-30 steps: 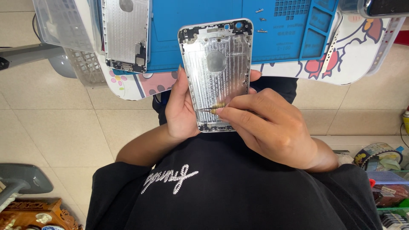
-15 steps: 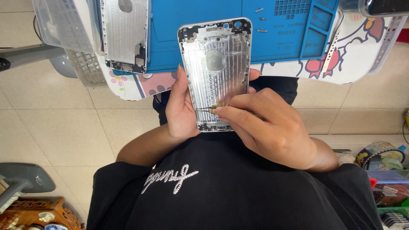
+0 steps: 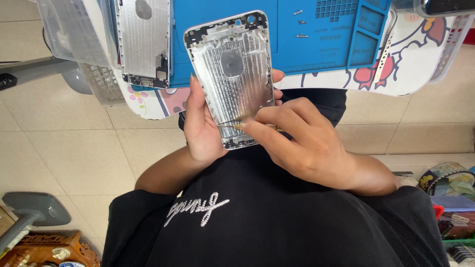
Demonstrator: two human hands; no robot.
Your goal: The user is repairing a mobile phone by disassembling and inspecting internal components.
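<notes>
The left hand point(image 3: 202, 123) is gripping a silver phone shell point(image 3: 231, 79) from behind, holding it upright above the person's lap, in front of the blue mat point(image 3: 316, 34). The right hand point(image 3: 302, 143) is pinching thin tweezers point(image 3: 242, 123), their tips touching the shell's lower inside. A second shell point(image 3: 144, 42) is lying on the mat's left edge.

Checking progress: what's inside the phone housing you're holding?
The phone housing shows bare ribbed metal and a round cutout. Tweezers in the right hand touch its lower part; the left hand covers its edge.
</notes>
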